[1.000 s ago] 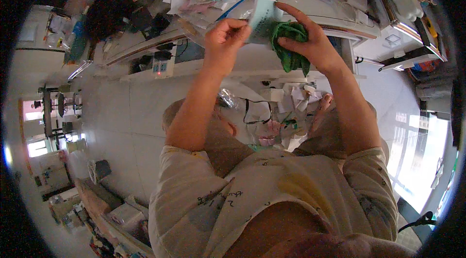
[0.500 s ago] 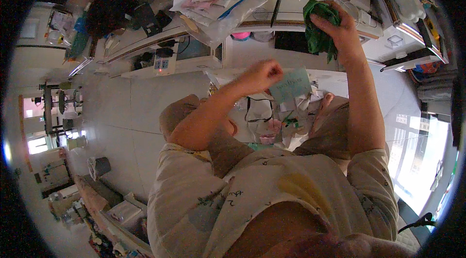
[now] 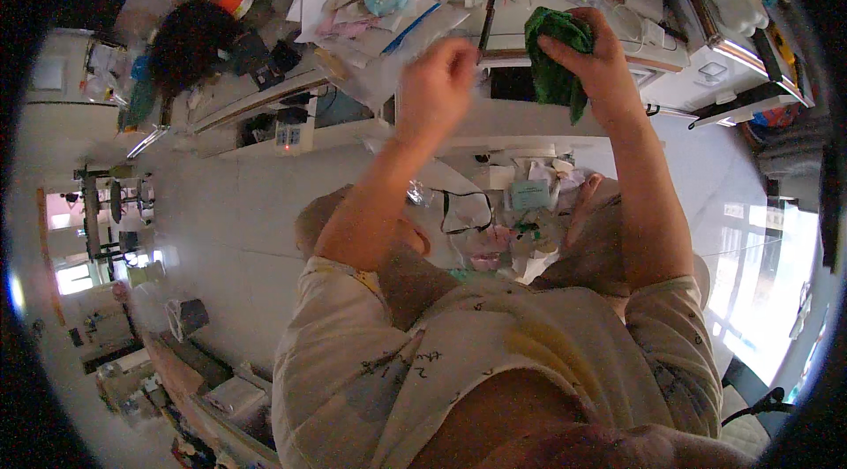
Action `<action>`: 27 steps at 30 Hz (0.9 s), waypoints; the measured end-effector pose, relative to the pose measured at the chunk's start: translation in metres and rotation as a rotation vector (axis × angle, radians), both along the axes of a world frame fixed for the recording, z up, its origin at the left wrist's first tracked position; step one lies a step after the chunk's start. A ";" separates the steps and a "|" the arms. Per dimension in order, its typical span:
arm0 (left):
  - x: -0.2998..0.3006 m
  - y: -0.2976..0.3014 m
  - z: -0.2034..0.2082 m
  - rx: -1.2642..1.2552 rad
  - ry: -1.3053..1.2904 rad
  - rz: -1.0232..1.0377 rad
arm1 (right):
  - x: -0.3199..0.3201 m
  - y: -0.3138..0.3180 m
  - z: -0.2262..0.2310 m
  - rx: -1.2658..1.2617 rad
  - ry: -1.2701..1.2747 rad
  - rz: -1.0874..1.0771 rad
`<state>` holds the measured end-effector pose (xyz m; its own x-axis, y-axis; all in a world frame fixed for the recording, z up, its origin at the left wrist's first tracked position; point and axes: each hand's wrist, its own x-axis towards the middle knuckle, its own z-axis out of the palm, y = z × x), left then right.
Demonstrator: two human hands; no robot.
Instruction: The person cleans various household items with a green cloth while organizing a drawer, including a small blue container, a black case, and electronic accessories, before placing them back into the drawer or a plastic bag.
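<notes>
The right hand [image 3: 600, 61] squeezes a crumpled, soft green cloth [image 3: 556, 72]; best to tuck in its dangling end. The left hand [image 3: 437, 85] is too blurry to tell its grip.

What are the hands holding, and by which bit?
The right hand holds a green cloth by its upper right, thumb in front; the left hand is too blurred to tell.

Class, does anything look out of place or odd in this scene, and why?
Yes: a pale green rectangular card lies among jumbled white paper-like scraps between the person's legs, seemingly dropped there rather than put away. The right hand holds a crumpled green bundle; nothing looks clearly spilled or broken.
</notes>
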<state>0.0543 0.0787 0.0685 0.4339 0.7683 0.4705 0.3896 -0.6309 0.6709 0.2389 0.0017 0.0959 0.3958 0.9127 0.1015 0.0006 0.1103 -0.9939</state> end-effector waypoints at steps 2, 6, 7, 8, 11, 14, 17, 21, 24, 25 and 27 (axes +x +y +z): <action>-0.009 0.043 0.007 0.089 0.040 0.153 | 0.000 0.002 0.003 -0.045 0.013 0.022; -0.022 0.111 0.000 0.272 0.221 0.350 | -0.007 0.006 0.006 -0.045 0.009 0.058; -0.024 0.123 -0.006 0.277 0.260 0.366 | -0.009 0.007 0.005 -0.041 0.023 0.079; -0.024 0.130 -0.011 0.279 0.295 0.380 | -0.009 0.008 0.003 -0.039 0.033 0.097; -0.022 0.147 -0.026 0.281 0.339 0.387 | -0.008 0.015 -0.008 0.013 -0.189 0.071; -0.022 0.156 -0.033 0.223 0.351 0.413 | -0.010 0.016 -0.007 0.013 -0.141 0.093; -0.020 0.141 -0.023 0.010 0.133 0.406 | -0.009 0.016 -0.007 -0.013 -0.104 0.088; -0.031 0.136 0.001 -0.788 -0.842 -0.158 | -0.011 0.016 -0.005 -0.051 -0.184 0.100; -0.040 0.122 0.013 -1.245 -1.140 -0.589 | -0.013 0.018 -0.006 0.008 -0.111 0.105; -0.041 0.120 0.013 -1.246 -1.135 -0.594 | -0.014 0.017 -0.005 0.018 -0.099 0.110; -0.042 0.115 0.013 -1.248 -1.136 -0.607 | -0.018 0.016 -0.002 0.035 -0.084 0.121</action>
